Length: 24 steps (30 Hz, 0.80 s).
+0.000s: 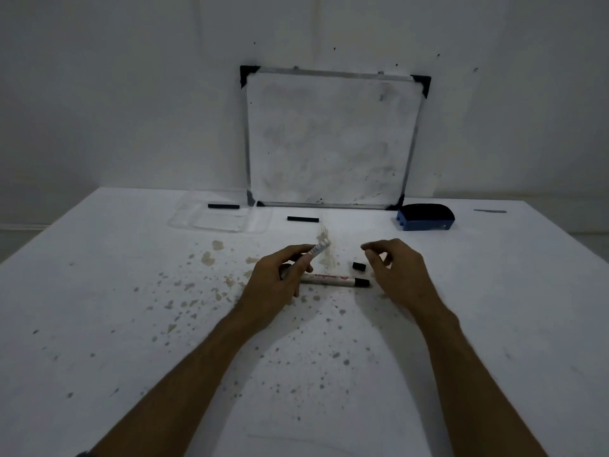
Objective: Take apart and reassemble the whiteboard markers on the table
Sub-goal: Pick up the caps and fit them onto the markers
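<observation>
My left hand [280, 278] grips a white marker barrel [319, 248] that points up and to the right, its far end open. A second whiteboard marker [333, 280] with a black end lies flat on the table just below it. A small black end cap [359, 266] rests on the table beside my right hand [395, 272]. That hand hovers with curled, parted fingers and holds nothing. Farther back lie two black ink cores: one [303, 219] on the bare table and another [223, 206] on the clear tray.
A clear plastic tray [211, 222] sits at the back left. A small whiteboard [329, 140] leans against the wall. A blue eraser [425, 218] stands at the back right. The white table [131, 324] is speckled with stains.
</observation>
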Each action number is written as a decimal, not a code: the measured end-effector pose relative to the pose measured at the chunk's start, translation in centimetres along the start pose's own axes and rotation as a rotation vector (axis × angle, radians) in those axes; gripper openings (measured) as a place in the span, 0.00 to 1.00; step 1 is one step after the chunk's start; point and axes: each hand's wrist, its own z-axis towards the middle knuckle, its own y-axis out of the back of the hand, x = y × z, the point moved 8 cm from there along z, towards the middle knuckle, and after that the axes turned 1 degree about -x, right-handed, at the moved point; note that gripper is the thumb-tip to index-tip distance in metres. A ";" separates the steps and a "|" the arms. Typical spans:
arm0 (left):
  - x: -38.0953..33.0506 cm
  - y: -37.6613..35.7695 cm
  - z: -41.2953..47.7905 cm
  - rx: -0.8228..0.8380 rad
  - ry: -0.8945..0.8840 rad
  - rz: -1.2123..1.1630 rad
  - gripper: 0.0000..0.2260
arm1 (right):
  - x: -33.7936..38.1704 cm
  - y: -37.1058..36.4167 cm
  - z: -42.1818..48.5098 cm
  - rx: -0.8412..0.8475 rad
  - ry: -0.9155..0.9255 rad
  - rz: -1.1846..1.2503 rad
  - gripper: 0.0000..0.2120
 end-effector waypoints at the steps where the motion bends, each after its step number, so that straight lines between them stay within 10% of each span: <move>1: 0.1 -0.1 0.1 0.008 0.015 -0.002 0.13 | -1.1 0.0 0.0 0.030 -0.063 -0.011 0.11; 24: -0.6 0.2 -0.2 0.058 0.017 -0.067 0.13 | 3.0 -2.6 -0.6 0.152 -0.162 0.765 0.11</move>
